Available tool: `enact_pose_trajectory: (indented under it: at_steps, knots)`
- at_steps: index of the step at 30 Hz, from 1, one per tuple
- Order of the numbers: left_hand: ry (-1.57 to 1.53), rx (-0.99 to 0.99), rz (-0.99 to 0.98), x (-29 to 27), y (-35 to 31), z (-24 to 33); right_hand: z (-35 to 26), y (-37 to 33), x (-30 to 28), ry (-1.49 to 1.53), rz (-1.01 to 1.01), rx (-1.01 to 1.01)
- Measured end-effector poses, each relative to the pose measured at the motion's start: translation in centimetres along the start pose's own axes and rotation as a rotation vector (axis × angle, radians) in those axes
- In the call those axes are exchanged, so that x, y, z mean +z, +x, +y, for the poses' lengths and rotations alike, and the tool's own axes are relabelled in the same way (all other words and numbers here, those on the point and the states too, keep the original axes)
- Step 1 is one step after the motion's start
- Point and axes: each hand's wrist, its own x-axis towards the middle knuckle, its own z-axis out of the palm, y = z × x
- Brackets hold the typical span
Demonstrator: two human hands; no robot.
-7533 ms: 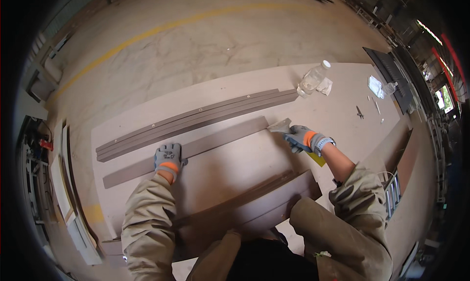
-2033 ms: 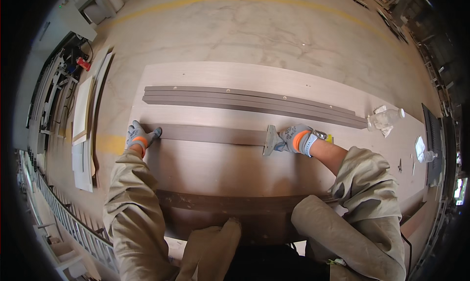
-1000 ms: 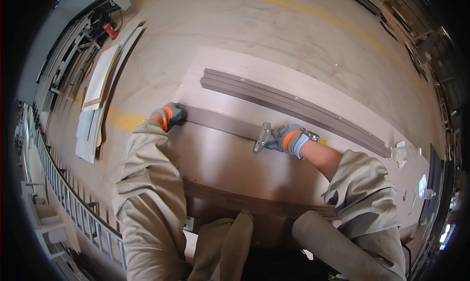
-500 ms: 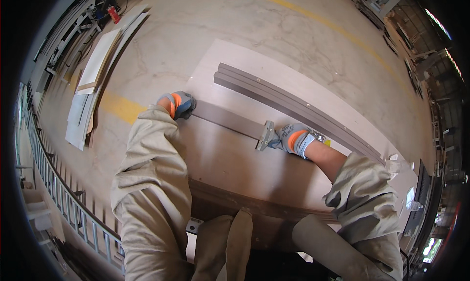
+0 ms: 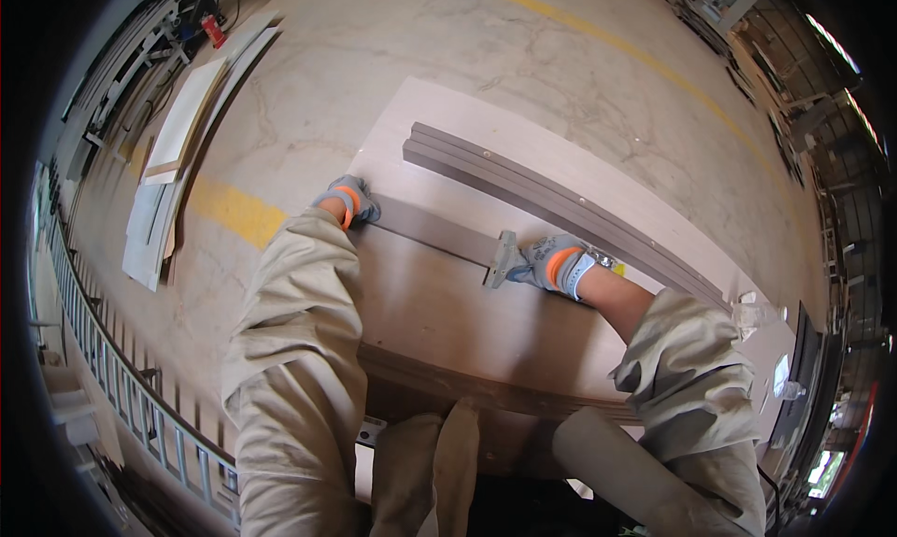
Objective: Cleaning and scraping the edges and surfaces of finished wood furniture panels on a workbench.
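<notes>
- Left hand (image 5: 357, 200): in a grey glove with an orange band, at the left end of a flat grey-brown strip (image 5: 432, 229). Fingers bent and close together over that end; whether they grip it or only press on it, cannot tell.
- Right hand (image 5: 549, 260): in a matching glove, fingers closed around a grey wide-headed hand tool (image 5: 503, 259). The tool's head lies crosswise at the right end of the strip.
- Strip: lies flat on a pale board (image 5: 448, 303), between the two hands, slanting from far left to near right.
- Bundle of grey-brown strips (image 5: 561, 205): on the far side of the board, roughly parallel to the strip and apart from it, small round marks along its upper surface.
- Clear bottle (image 5: 748, 315): at the right, just beyond the bundle's right end.
- Brown length of material (image 5: 486, 389): along the near side, in front of the person's legs.
- Pale panels (image 5: 182, 135): on the floor at left.
</notes>
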Motion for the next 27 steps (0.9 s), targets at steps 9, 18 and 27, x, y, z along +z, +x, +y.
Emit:
enact_pose_trajectory:
  at_steps: [9,18,27]
  knots:
    - [0.045,0.006,-0.010,-0.2,-0.4,0.6,1.5,0.0,1.8,0.080,0.039,-0.042]
    - [0.100,-0.085,0.031,0.0,-0.3,0.9,-0.9,0.1,-0.9,0.097,-0.022,-0.013]
    - [-0.048,0.036,-0.311,-2.1,-0.3,-0.8,-4.8,3.5,-3.7,0.046,0.073,-0.110]
